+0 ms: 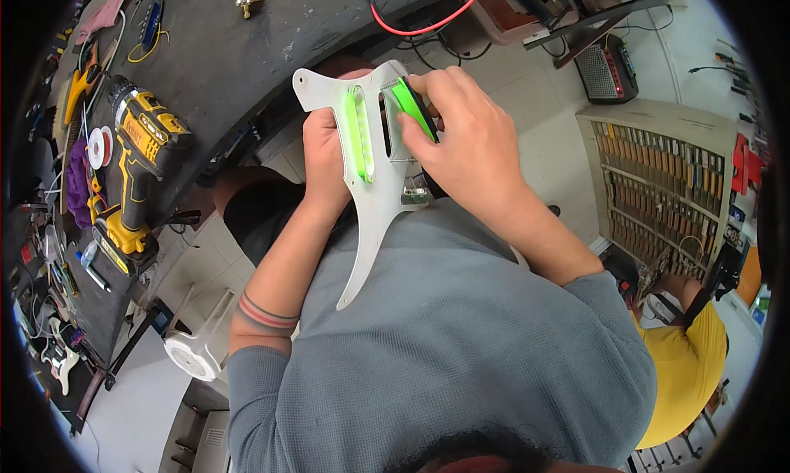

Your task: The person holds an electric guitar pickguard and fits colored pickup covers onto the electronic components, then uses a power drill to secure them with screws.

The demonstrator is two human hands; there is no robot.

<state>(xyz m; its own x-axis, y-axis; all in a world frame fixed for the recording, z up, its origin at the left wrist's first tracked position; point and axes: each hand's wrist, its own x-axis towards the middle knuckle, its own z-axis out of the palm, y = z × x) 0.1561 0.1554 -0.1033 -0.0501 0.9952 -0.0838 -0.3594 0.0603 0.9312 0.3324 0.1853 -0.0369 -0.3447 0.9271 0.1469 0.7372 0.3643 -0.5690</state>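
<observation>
A white guitar pickguard (362,218) is held upright over my lap, its long narrow tail hanging down toward my shirt. My left hand (323,162) is closed around its left side, with the fingertips hidden behind the plate. One bright green pickup (359,135) sits in the left slot. Between the thumb and fingers of my right hand (473,127) is a second green pickup (414,108) with a black edge, tilted at the upper right of the plate beside an open slot. Below that slot, a small metal-and-green part (415,195) shows at the plate's right edge.
On the dark workbench (271,53) to the left are a yellow-black cordless drill (148,144), a wire spool (99,147) and a potentiometer (249,4). A red cable (424,30) loops over the far edge. At right stand a tool rack (658,185) and a person in yellow (683,374).
</observation>
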